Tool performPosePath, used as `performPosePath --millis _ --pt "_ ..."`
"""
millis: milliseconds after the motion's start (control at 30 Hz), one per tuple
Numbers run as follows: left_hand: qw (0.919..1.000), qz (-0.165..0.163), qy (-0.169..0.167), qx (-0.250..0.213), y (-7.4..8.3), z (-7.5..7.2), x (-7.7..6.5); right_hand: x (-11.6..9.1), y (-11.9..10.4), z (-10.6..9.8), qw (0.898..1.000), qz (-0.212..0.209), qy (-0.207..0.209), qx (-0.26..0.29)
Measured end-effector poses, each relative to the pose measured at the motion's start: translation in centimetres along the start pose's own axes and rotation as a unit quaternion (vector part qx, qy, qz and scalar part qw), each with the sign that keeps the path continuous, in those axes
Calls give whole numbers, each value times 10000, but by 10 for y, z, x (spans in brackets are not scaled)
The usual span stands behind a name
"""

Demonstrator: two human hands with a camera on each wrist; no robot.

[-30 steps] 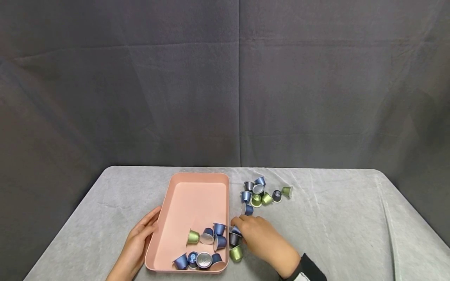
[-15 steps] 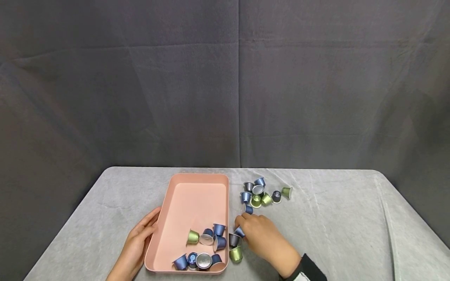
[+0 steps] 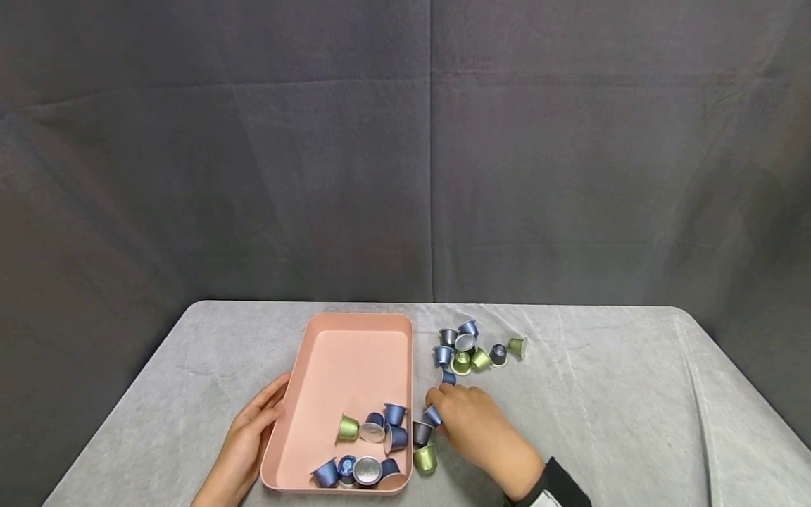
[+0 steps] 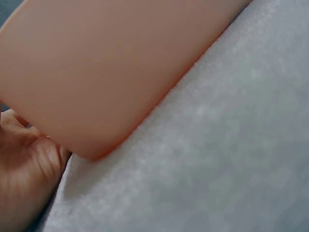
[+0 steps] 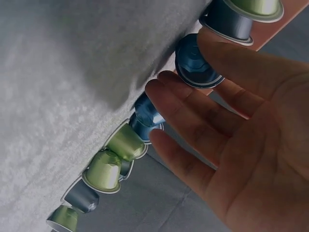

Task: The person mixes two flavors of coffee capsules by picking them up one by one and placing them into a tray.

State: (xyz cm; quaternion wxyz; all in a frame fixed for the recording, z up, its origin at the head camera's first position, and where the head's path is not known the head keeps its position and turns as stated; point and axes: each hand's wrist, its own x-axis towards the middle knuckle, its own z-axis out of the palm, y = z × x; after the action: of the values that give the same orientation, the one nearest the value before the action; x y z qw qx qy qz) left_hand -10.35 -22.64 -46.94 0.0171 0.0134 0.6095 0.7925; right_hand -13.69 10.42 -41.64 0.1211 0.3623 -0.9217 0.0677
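In the head view my left hand [image 3: 249, 429] rests against the left side of a pink tray [image 3: 355, 359], fingers fairly straight along its outer wall. The left wrist view shows that wall up close beside the left palm [image 4: 29, 174]. Right of the tray, my right hand [image 3: 478, 429] pinches a blue coffee capsule [image 3: 432, 415] between thumb and fingers. Seen from the right wrist, that blue capsule [image 5: 195, 60] touches the thumb tip, and the other fingers stretch out loosely. A black capsule [image 3: 422, 433] and a green capsule [image 3: 425, 459] lie right beside the tray.
Inside the tray's near half lie several blue capsules [image 3: 395, 438], a green one [image 3: 348, 427] and a silver-lidded one [image 3: 367, 470]. Beyond the right hand, several blue, black and green capsules [image 3: 462, 362] form a loose cluster on the grey cloth [image 3: 602, 394].
The right hand has shifted slightly right, drawing the blue capsule away from the tray's side and from the black capsule. The left hand and tray stay in place.
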Motion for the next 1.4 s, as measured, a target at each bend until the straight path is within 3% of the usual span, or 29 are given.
performPosePath --millis 567,1167,1400 --pt "9999 -20 102 118 -1 1 4 0 -2 -15 9987 22 475 -195" --pt "9998 152 99 106 -3 0 5 1 -11 -28 9980 -44 600 -199" --pt "9998 -20 128 145 -2 1 5 2 -16 -31 9975 -118 661 -216"
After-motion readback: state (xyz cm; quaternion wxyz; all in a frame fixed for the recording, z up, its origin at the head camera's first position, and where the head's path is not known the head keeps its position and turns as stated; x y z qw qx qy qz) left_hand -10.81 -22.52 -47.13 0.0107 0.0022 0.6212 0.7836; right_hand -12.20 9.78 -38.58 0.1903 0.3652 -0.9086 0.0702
